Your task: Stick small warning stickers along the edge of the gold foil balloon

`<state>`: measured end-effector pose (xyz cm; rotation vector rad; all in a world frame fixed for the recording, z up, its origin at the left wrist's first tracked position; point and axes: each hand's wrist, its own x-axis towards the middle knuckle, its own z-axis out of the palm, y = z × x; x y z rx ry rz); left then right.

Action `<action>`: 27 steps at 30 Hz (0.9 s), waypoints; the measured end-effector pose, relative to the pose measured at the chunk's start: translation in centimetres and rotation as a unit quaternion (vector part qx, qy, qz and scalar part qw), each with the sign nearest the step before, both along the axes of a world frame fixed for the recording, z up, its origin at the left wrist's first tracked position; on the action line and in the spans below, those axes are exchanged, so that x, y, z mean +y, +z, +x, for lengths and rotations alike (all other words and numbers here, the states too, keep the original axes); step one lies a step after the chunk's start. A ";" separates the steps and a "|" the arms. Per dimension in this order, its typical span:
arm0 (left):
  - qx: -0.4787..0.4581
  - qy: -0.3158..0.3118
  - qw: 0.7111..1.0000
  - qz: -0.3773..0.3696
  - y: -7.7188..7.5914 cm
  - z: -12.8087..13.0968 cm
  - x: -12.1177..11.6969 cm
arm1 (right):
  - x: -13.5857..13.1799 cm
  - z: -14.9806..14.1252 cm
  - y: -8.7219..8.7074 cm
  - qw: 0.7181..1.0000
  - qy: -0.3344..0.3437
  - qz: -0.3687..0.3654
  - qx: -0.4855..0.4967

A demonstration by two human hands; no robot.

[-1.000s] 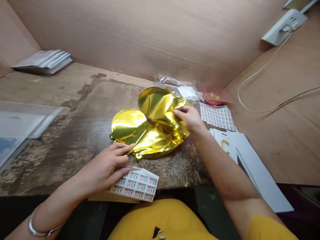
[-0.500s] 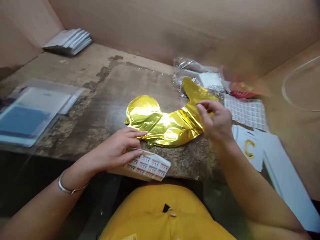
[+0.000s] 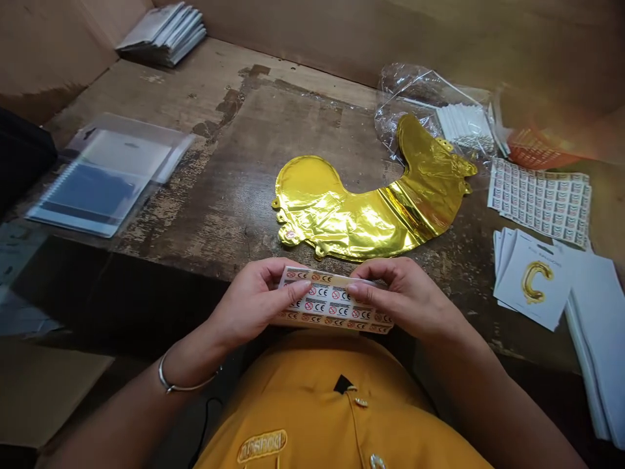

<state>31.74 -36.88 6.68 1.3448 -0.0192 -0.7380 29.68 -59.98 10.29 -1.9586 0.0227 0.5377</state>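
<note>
And here we are at the bench, both hands in on the action: the left hand point(image 3: 249, 303) and right hand point(image 3: 410, 299) have a strip of CE label stickers point(image 3: 332, 299) pinched between them, held up just off the lap. Both thumbs press down on the printed face, fingers close together and curled under the edges. Just ahead, not touching, a gold foil balloon point(image 3: 371, 208) lies flat on the scarred wooden workbench point(image 3: 229, 150), its curved tail reaching toward a clear plastic bag point(image 3: 410, 91). The risk here is the grip: thumbs pressing too hard or twisting the strip could crease it, tear it or lift a label off its backing, and a slip could send it onto the foil. Legible on the strip: "CE" marks beside red prohibition circles, with the smaller print too tiny to call. To the right, a larger sticker sheet point(image 3: 540, 202) lies beside a card printed with a gold letter C point(image 3: 532, 283), while the embroidered badge on the yellow work shirt point(image 3: 261, 446) can't be read clearly from up here.
</note>
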 end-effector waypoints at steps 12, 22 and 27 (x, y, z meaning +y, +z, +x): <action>-0.025 0.027 0.999 0.014 -0.4 -1.1 -1.2 | 3.0 -1.3 1.7 0.875 0.046 -0.274 -0.396; -0.080 0.039 0.996 0.026 0.0 -1.1 -1.3 | 4.0 -1.1 0.4 0.877 0.013 -0.244 -0.413; -0.062 0.051 0.997 0.007 -0.1 -1.1 -1.2 | 3.6 -1.7 -1.0 0.819 0.050 -0.288 -0.494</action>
